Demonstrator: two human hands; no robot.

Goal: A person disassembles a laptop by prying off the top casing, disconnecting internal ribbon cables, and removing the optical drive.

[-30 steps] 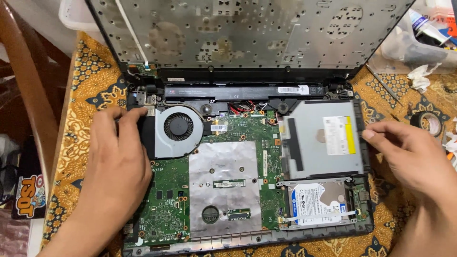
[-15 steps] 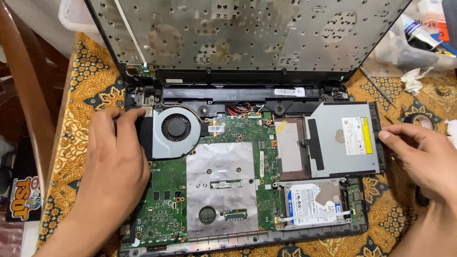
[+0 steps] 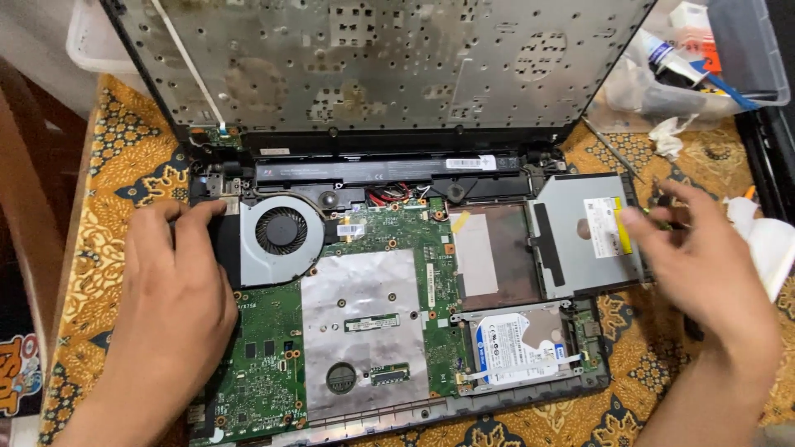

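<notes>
We see an opened laptop base (image 3: 248, 418) lying on a patterned cloth (image 3: 124, 165) of gold and dark blue; its thin metal keyboard plate (image 3: 373, 66), full of small punched holes, stands tilted up at the far side. Our left hand (image 3: 170, 306) lies flat and open on the left edge of the base, holding nothing; its fingertips (image 3: 199, 217) touch the dark frame just beside the round cooling fan (image 3: 280, 232), which sits in a smooth grey metal housing. To the right of this hand there is the green circuit board (image 3: 265, 372), rough with small parts, and a matte silver shield (image 3: 364, 319) of rectangular shape. Our right hand (image 3: 704, 265) is at the right side; its fingers (image 3: 642, 228) are on the outer edge of the flat, square optical drive (image 3: 584, 236), but motion blur hides whether they pinch it, so we cannot tell the grip. The drive has a brushed grey metal cover and sticks out partly from the base to the right; just left of it the brown empty bay (image 3: 489, 252) is visible; below it, towards us, lies the hard disk (image 3: 517, 348) with a white label. Beyond the right hand a clear plastic box (image 3: 745, 74) stands on the cloth; crumpled white tissue (image 3: 667, 132) lies near it.
</notes>
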